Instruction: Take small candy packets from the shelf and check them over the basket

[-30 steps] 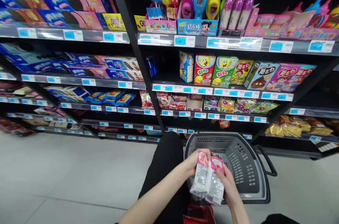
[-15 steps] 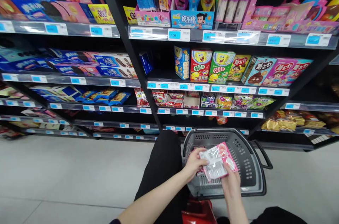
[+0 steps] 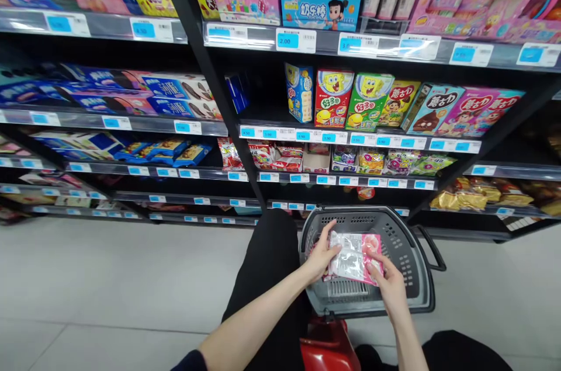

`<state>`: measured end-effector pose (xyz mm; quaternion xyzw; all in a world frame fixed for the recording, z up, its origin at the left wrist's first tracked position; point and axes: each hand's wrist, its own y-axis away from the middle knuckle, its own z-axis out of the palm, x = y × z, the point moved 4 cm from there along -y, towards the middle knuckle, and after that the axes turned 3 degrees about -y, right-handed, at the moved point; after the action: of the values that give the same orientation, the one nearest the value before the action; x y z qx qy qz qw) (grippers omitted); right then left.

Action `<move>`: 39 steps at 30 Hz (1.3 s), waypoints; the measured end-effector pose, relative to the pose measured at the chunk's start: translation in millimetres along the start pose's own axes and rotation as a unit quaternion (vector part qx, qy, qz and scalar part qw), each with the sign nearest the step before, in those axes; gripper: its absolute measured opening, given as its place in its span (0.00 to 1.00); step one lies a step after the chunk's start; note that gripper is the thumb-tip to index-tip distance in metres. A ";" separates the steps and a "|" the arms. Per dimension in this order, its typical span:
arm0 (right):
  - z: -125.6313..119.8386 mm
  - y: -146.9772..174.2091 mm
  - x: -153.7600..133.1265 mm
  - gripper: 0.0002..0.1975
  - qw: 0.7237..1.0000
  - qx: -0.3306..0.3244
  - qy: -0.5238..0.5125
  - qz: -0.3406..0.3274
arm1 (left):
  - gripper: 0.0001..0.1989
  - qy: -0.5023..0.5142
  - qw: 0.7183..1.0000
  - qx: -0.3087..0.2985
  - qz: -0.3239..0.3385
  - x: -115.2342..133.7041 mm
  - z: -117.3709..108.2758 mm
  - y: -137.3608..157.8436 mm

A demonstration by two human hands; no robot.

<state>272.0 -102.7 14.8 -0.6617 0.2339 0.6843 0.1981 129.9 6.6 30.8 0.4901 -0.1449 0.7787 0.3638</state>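
Note:
A pink and white plastic candy packet is held above the grey shopping basket, its printed panel facing up. My left hand grips its left edge, with one finger pointing up past the corner. On the right edge, my right hand pinches the packet between thumb and fingers. Something reddish in the basket is mostly hidden behind my left hand and the packet. The basket's black handle sticks out on its right side.
Shelves ahead hold snack boxes, bagged sweets, toy candies and cookie boxes. Gold bags sit low at the right. My knee is left of the basket; a red object stands below it.
The packet has turned to lie more level. My right hand has shifted up its right side, and my left index finger has lifted. The view has tilted down slightly.

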 end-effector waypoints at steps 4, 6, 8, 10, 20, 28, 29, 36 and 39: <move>0.5 -0.6 11.2 0.11 0.999 -0.016 0.012 0.030 | 0.35 -0.097 0.995 -0.007 0.013 1.2 -5.8 -2.0; 3.6 -0.8 14.4 0.11 0.999 -0.014 0.011 0.034 | 0.30 -0.126 0.992 0.003 0.019 -0.5 -9.4 -3.7; 6.3 -1.3 15.5 0.12 1.000 0.013 0.015 0.023 | 0.27 -0.151 0.988 0.025 0.027 -1.9 -12.8 -5.4; 7.1 -1.4 16.5 0.13 0.997 0.060 0.035 0.022 | 0.26 -0.181 0.982 0.049 0.036 -2.2 -15.3 -7.0; -5.2 -5.1 25.9 0.14 0.991 0.133 0.018 0.003 | 0.32 0.055 0.996 0.009 -0.070 -14.3 -10.9 -7.1; 44.6 20.1 9.2 0.18 0.981 -0.123 -0.098 0.115 | 0.20 0.185 0.977 0.078 -0.070 -14.5 -11.7 -7.2; 46.7 24.7 6.7 0.19 0.963 -0.192 -0.109 0.153 | 0.20 0.165 0.980 0.083 -0.074 -12.8 -14.5 -8.2; -23.7 1.9 -1.1 0.15 0.993 0.032 -0.098 0.058 | 0.24 -0.122 0.971 -0.132 -0.160 -6.2 -14.9 0.3; -4.5 7.9 -4.5 0.28 0.983 -0.102 -0.105 0.107 | 0.23 -0.187 0.925 -0.249 -0.216 -12.3 -7.2 11.1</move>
<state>271.2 -111.5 19.7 -0.5744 0.2099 0.7873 0.0787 120.4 -2.0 18.1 0.5398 -0.2903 0.5138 0.6003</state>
